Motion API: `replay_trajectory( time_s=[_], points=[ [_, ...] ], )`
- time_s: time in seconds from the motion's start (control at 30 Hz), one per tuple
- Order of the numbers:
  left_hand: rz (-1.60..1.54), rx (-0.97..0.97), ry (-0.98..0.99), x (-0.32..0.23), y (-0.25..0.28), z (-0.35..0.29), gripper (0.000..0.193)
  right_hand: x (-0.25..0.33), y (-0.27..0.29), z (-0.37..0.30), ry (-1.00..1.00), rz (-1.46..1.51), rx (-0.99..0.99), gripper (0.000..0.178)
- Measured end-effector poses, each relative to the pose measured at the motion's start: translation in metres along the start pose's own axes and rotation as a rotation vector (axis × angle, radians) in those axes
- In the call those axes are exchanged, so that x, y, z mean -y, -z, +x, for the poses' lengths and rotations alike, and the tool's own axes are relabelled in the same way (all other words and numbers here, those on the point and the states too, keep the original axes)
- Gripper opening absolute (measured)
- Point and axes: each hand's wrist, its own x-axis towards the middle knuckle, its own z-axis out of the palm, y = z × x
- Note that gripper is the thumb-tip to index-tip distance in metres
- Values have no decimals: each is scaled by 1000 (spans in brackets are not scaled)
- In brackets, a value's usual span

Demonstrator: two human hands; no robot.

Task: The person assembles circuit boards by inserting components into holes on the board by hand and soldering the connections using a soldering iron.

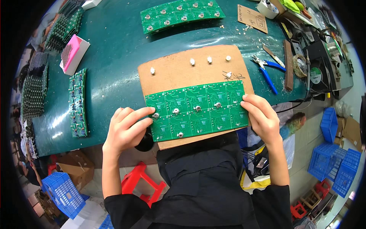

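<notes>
A green circuit board panel [196, 121] lies over the lower part of a brown cardboard sheet [167, 81]. Several round silver components stand on its face. My left hand [127, 129] pinches the panel's left edge between thumb and fingers, close to one of these components. At the opposite end, my right hand [263, 116] grips the right edge, its thumb partly hidden. Above the panel, several small white connectors lie loose on the cardboard, among them one white connector [192, 61] near the middle.
A populated green panel [183, 16] sits at the table's far side. Blue-handled cutters [268, 70] and a knife [273, 55] lie right. To the left are a narrow board panel [78, 103], a pink-and-white box [74, 55] and stacked boards [34, 86]. A red stool [141, 183] stands below.
</notes>
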Motion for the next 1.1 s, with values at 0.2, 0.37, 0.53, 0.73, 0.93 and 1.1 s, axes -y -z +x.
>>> replay_trajectory(
  time_s=[0.2,0.37,0.53,0.73,0.93,1.1],
  points=[
    [-46,-105,107,-4,-4,-15,36,14,6,11,-14,-86,-83,32],
    [-116,-361,363,-23,0,-13,28,27,9,46,-86,-175,-57,26],
    [-329,-359,800,-30,-4,-29,14,7,8,52,-359,18,11,18],
    [-370,-507,795,-37,-17,-18,13,-13,-7,73,-125,-44,131,18],
    [-470,-507,732,-66,4,-2,14,-36,-14,83,-22,30,294,16],
    [-924,-399,533,-106,16,11,13,19,-1,71,-209,202,140,18]
  ],
)
